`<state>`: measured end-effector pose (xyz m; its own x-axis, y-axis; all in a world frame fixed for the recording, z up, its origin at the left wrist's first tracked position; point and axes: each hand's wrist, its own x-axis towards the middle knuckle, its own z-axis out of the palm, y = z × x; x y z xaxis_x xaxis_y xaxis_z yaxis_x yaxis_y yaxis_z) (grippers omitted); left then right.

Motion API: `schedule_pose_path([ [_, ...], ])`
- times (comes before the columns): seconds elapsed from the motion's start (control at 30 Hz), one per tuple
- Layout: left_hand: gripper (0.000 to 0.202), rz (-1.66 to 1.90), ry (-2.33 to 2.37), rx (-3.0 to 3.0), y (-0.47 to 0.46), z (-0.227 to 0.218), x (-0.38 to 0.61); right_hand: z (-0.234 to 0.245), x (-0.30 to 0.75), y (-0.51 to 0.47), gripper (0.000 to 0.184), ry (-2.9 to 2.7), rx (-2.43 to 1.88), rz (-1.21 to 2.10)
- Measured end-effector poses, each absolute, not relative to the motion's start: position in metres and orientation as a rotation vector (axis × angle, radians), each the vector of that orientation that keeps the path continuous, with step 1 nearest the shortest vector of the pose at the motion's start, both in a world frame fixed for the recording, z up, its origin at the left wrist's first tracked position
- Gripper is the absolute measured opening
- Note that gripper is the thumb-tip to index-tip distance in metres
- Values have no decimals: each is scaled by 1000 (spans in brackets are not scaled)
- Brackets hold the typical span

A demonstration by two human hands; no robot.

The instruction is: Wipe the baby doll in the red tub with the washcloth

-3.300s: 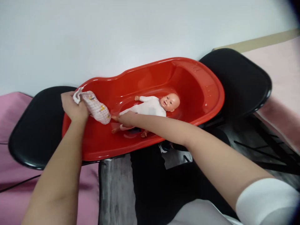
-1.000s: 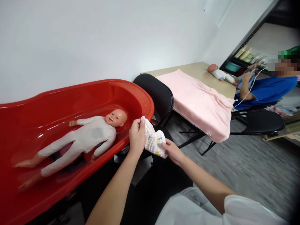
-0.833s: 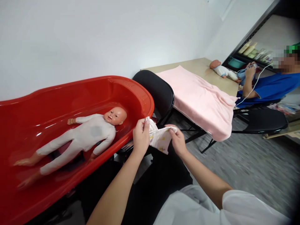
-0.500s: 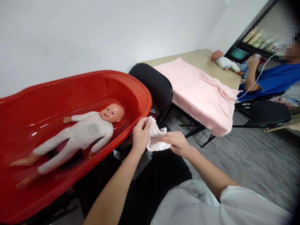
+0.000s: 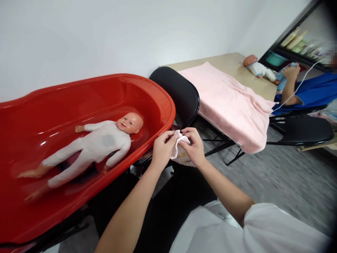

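Left hand (image 5: 163, 147) and right hand (image 5: 195, 144) pinch the cloth (image 5: 184, 159) in closed fingers, presumably for control; at nine o'clock, the red tub (image 5: 84, 93) cradles the doll (image 5: 98, 146).

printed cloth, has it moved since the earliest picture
Yes: the printed cloth went from the foot end of the red tub to outside it, near the head end, where the left hand and right hand hold it.

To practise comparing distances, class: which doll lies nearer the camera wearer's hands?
The bald, white-suited doll inside the glossy red bathtub; the other doll, in blue-trimmed white, lies farther off on the beige table.
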<state>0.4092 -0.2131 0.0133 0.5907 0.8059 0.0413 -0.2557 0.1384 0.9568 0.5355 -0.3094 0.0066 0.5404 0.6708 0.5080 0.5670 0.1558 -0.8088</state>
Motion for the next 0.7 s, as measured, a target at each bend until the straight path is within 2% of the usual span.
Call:
schedule_pose_path([
  [0.1,23,843,563,1150,-212,9,411,6,534,-309,23,-1129,-1479,87],
  [0.3,26,973,606,1083,-210,14,409,7,529,-312,24,-1252,-1459,261],
  [0.5,21,873,519,1126,-212,19,406,9,523,-304,19,-1102,-1463,325],
  [0.57,26,854,506,1133,-213,18,406,8,523,-302,17,-1041,-1478,297],
  [0.7,48,830,459,1131,-211,14,409,6,534,-301,18,-866,-1531,239],
])
